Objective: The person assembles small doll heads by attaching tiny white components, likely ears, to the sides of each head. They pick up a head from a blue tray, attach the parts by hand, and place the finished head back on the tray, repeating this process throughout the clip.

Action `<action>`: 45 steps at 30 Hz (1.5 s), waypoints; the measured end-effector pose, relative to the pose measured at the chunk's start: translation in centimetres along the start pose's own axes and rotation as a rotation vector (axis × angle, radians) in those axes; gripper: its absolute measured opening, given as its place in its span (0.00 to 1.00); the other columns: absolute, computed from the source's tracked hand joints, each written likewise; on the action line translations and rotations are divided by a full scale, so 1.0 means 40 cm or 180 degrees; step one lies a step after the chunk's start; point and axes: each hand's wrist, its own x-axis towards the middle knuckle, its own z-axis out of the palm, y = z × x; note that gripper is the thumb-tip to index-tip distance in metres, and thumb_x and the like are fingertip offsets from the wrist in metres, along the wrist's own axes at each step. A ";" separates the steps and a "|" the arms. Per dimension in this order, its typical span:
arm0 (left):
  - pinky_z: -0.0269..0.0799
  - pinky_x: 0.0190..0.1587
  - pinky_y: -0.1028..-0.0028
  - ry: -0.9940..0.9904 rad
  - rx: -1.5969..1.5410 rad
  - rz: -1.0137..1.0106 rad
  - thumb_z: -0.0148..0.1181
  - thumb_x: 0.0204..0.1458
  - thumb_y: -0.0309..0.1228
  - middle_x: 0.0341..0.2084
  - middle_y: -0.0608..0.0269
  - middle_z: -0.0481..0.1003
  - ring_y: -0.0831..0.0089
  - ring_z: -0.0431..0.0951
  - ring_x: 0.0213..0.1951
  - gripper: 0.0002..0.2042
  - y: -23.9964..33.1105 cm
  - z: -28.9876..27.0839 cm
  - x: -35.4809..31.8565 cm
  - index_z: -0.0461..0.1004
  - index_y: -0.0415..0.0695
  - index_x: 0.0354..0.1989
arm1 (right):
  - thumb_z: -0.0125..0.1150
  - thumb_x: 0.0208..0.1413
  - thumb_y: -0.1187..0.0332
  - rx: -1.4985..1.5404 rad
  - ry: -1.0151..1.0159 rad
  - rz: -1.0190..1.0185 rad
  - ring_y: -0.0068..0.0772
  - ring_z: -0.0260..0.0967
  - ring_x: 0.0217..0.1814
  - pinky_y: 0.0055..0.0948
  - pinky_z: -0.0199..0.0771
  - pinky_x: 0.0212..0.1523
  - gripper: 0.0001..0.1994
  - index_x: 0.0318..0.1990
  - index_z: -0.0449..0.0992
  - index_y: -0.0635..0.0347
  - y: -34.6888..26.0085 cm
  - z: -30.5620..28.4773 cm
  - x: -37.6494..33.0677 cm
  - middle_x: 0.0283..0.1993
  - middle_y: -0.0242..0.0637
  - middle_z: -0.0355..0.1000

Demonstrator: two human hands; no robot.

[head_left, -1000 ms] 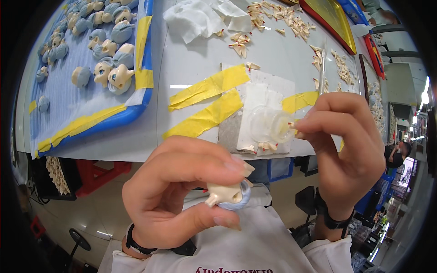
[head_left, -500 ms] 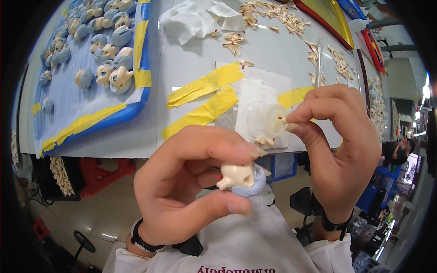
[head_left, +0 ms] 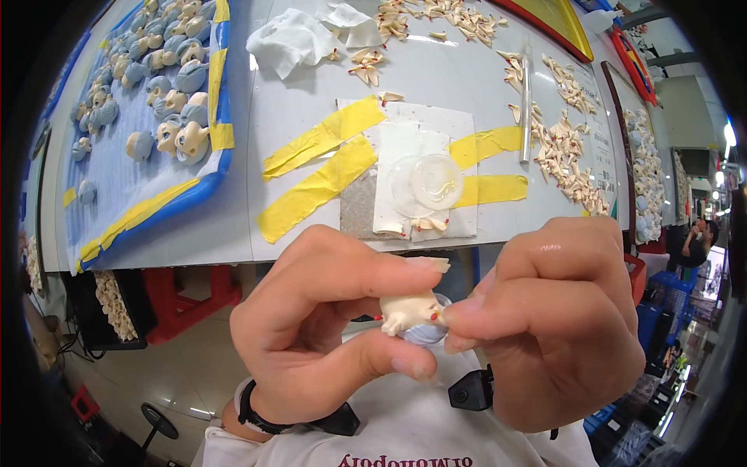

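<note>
My left hand (head_left: pixel 303 327) holds a small doll head (head_left: pixel 405 305), cream-coloured with pale blue hair, between thumb and fingers above my lap. A red-tipped point sticks out at the head's left side. My right hand (head_left: pixel 556 319) is closed, its thumb and forefinger pinching a small cream piece with a red end (head_left: pixel 436 316) against the head's right side. The fingertips hide most of that piece. Beyond the hands, a round transparent dish (head_left: pixel 436 184) with shiny liquid or gel sits on white paper, with a few red-tipped cream pieces (head_left: pixel 429 225) in front of it.
A blue-rimmed tray (head_left: pixel 210 183) of similar doll heads lies at left. Yellow tape (head_left: pixel 319 187) fixes the board under the dish. Loose red-tipped pieces (head_left: pixel 564 152) spread at right and back, near a transparent rod (head_left: pixel 526 109) and white cloth (head_left: pixel 292 43).
My right hand has come from the dish, down and left, to the doll head, bringing the small red-ended piece against it. My left hand has kept its hold and turned the head slightly.
</note>
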 end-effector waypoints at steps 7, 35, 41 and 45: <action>0.65 0.36 0.81 -0.0013 0.0195 0.0002 0.69 0.38 0.42 0.29 0.60 0.70 0.77 0.71 0.32 0.24 0.017 0.011 0.004 0.71 0.37 0.38 | 0.63 0.40 0.80 0.0003 -0.0186 0.0552 0.23 0.59 0.27 0.17 0.60 0.28 0.09 0.29 0.71 0.57 -0.020 -0.026 -0.010 0.28 0.36 0.64; 0.69 0.33 0.80 -0.0164 0.0379 0.0639 0.62 0.46 0.32 0.32 0.52 0.71 0.74 0.73 0.29 0.13 -0.001 0.010 0.006 0.70 0.37 0.36 | 0.60 0.41 0.78 -0.0008 0.0390 -0.0219 0.29 0.64 0.29 0.29 0.65 0.31 0.06 0.26 0.68 0.58 -0.006 0.025 -0.033 0.30 0.37 0.68; 0.74 0.28 0.74 -0.0259 0.0876 0.0907 0.61 0.45 0.27 0.31 0.50 0.69 0.70 0.74 0.28 0.13 0.001 -0.007 0.000 0.69 0.35 0.39 | 0.62 0.37 0.79 -0.0308 0.0148 -0.0275 0.28 0.63 0.25 0.26 0.60 0.26 0.09 0.26 0.70 0.59 -0.017 0.010 -0.028 0.27 0.36 0.69; 0.75 0.27 0.74 -0.0206 0.1129 0.1125 0.61 0.43 0.22 0.28 0.52 0.68 0.67 0.74 0.28 0.15 0.010 -0.003 0.005 0.69 0.34 0.40 | 0.63 0.35 0.79 -0.0647 0.0219 -0.0467 0.27 0.62 0.23 0.25 0.60 0.25 0.09 0.26 0.71 0.59 -0.024 0.011 -0.027 0.27 0.35 0.70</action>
